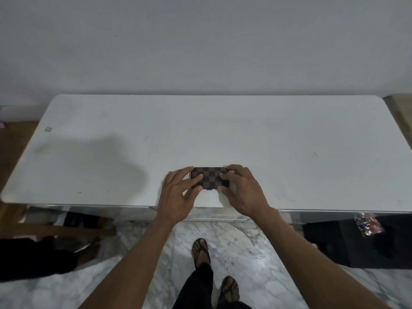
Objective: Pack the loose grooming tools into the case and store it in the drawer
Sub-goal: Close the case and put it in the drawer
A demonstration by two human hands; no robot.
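A small brown-and-black checkered case (210,178) is closed and held a little above the front part of the white tabletop (223,130). My left hand (178,195) grips its left end with thumb and fingers. My right hand (242,190) grips its right end the same way. No loose grooming tools are visible. Directly below the case, a white drawer front (219,216) shows under the table's front edge; whether it is pulled out I cannot tell.
The table stands against a plain grey wall (200,41). Below the table are dark shapes at left (33,257) and right (356,241), plus a red-and-clear packet (369,224). My sandalled feet (201,250) stand on a marble floor.
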